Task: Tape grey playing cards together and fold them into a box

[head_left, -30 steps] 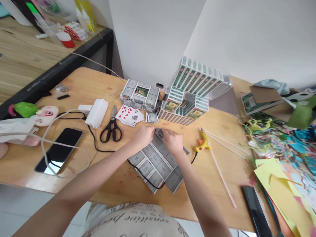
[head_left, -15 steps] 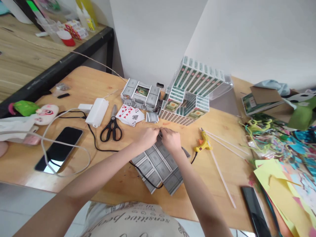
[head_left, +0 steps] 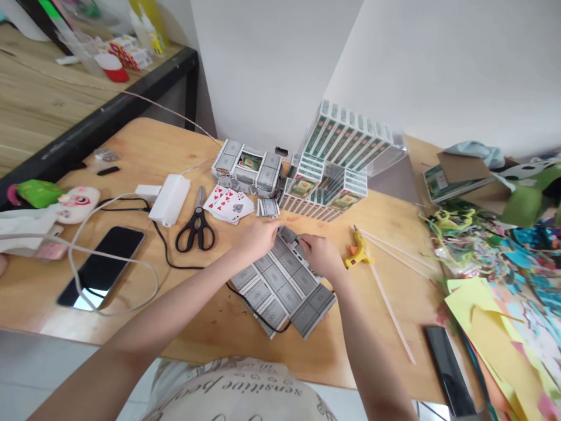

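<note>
1. change. over the last second my right hand point(head_left: 322, 255) has shifted to my right and a little toward me, while my left hand point(head_left: 258, 238) has held its place. the two hands, packed close together before, now stand apart. the gap between them exposes the end card point(head_left: 289, 234) at the far edge of the card panel point(head_left: 284, 286), which was covered a moment ago. the panel has also swung slightly, so its near right corner lies further to my right. judgement: the work has passed from pressing at one spot to handling the far edge from two sides.

2. hand state. left hand: fingers bent, fingertips point(head_left: 272, 229) down on the far left corner of the panel. whether they clasp the edge or only press on it, i cannot tell. right hand: thumb and fingers drawn nearly closed on the far right edge of the panel, just beside the end card. this reads as a pinch, though the contact itself is partly hidden.

3. position. the panel lies flat on the table point(head_left: 144, 152), grey backs up, running from my fingertips back toward my body. a black cable point(head_left: 188, 269) crosses its near left edge. the glue gun point(head_left: 358, 252) lies just beside my right hand, not touching it. the scissors point(head_left: 196, 227) and the fanned playing cards point(head_left: 229, 204) lie near my left hand, apart from it.
</note>
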### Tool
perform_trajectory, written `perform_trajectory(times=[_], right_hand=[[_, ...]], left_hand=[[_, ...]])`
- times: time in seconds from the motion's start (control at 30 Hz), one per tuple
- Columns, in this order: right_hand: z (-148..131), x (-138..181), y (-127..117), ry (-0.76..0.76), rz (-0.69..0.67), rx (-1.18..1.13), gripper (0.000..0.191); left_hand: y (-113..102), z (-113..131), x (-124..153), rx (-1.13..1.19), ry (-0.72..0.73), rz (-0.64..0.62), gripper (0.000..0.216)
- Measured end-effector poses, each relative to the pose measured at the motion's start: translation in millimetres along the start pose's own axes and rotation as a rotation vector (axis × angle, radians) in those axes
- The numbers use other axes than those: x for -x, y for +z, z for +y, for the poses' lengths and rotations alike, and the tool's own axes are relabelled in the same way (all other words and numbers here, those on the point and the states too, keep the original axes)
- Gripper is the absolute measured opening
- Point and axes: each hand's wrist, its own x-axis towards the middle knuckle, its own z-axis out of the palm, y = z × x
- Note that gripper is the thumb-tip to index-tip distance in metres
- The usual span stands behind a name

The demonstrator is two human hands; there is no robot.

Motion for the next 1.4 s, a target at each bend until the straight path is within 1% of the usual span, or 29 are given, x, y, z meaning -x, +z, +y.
perform_trajectory(times=[0.07,0.17,0.33,0.47,0.53,0.6,0.67,0.73,0.77,0.8,0.83,0.87,0.93,1.0,1.03,1.13,1.3,1.4], right_hand=[[0,0,5,-0.007,0.008,-0.014,0.029],[-1,0,12,-0.022,0.022,-0.051,0.029],[-4,2,21,-0.049,0.09,-0.128,0.028],[-6,4,28,-0.028,0.142,-0.173,0.028],[-7,4,32,-0.021,0.163,-0.178,0.029],[-7,5,33,-0.027,0.166,-0.172,0.031],[-9,5,31,-0.03,0.143,-0.143,0.031],[-11,6,26,-0.016,0.099,-0.079,0.031],[-12,6,23,-0.002,0.081,-0.038,0.03],[-13,5,20,0.012,0.068,0.005,0.029],[-14,4,17,0.022,0.059,0.047,0.031],[-15,3,15,0.023,0.049,0.088,0.035],[-16,-1,12,-0.003,0.003,0.163,0.045],[-17,-5,10,-0.048,-0.086,0.227,0.044],[-17,-6,10,-0.068,-0.129,0.251,0.042],[-18,-9,12,-0.094,-0.196,0.29,0.036],[-20,-9,17,-0.107,-0.218,0.278,0.033],[-23,-9,23,-0.088,-0.2,0.296,0.029]], left_hand=[[-1,1,-1,0.02,0.028,-0.004,0.038],[-2,2,-4,0.099,0.07,-0.026,0.033],[8,0,-4,0.181,0.025,-0.024,0.032],[15,-4,-5,0.204,0.035,-0.017,0.032],[13,-2,-5,0.192,0.047,-0.008,0.031],[6,6,-1,0.128,0.066,0.041,0.032],[-2,21,10,0.002,0.099,0.126,0.034],[-6,38,28,-0.13,0.155,0.145,0.027],[-5,46,38,-0.178,0.171,0.123,0.022],[-2,52,47,-0.213,0.18,0.071,0.019],[3,55,56,-0.234,0.167,0.014,0.017],[8,57,63,-0.245,0.135,-0.021,0.02],[21,53,73,-0.248,0.087,-0.031,0.042],[31,45,77,-0.219,0.069,-0.034,0.059],[35,41,78,-0.202,0.067,-0.037,0.063],[41,34,79,-0.171,0.062,-0.046,0.067],[43,33,80,-0.176,0.068,-0.058,0.066],[43,33,80,-0.177,0.069,-0.064,0.068]])
